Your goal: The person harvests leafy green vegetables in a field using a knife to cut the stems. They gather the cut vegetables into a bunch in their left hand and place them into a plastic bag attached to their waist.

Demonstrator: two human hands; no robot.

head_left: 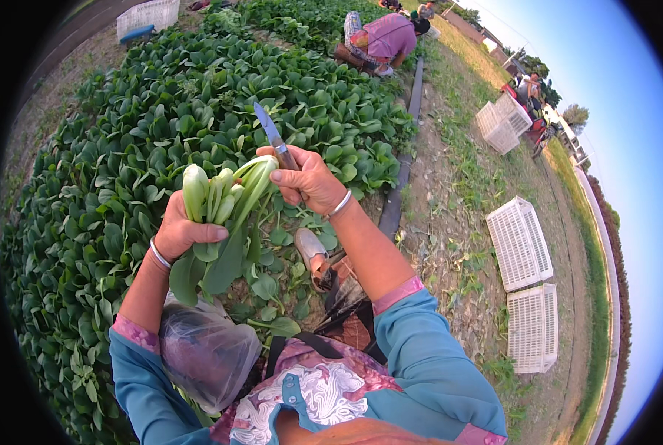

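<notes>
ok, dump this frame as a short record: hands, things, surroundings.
left hand: gripping greens, pale stem ends up, leaves hanging below
right hand: holding knife, blade pointing up; also at a bent pale stalk beside the bunch
wrists: a light band on each
crop: dense leafy green bed, ahead and left
ground: dark strip along the bed's right edge
crates: white, two nearest at right; more farther off
people: one crouching in a pink top ahead; others farther away, small
</notes>
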